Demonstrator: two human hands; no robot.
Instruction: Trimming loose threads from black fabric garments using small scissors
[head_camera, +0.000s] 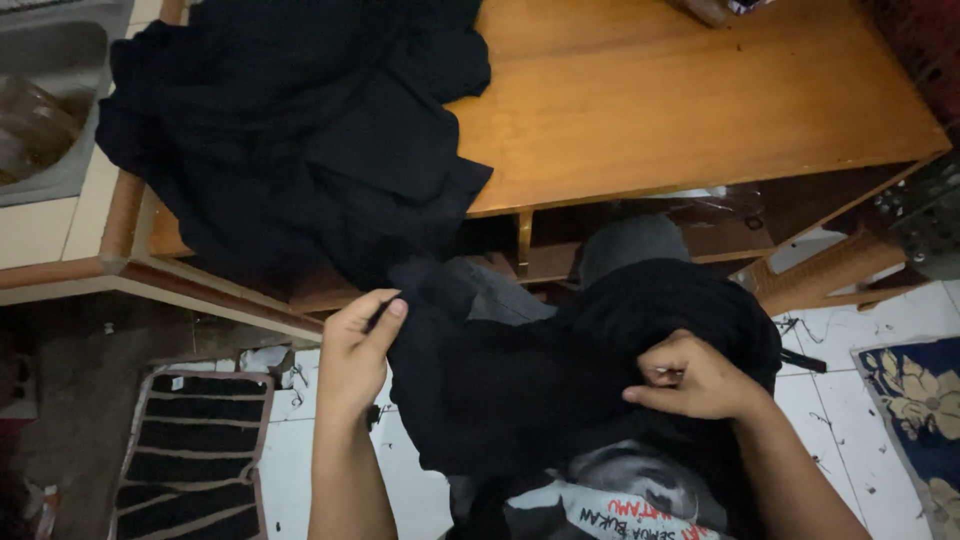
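Observation:
A black garment (540, 370) lies bunched on my lap below the table edge. My left hand (355, 355) pinches its left edge between thumb and fingers. On the right side of the same cloth, my right hand (695, 380) is closed over a fold. A larger pile of black cloth (300, 130) is spread over the left part of the wooden table (680, 100) and hangs over its front edge. A printed shirt shows under the garment at the bottom.
A grey sink (50, 90) sits in a tiled counter at top left. A striped mat (195, 450) lies on the white tiled floor at left, a blue floral rug (920, 420) at right. Another person's hand (705, 10) rests at the table's far edge.

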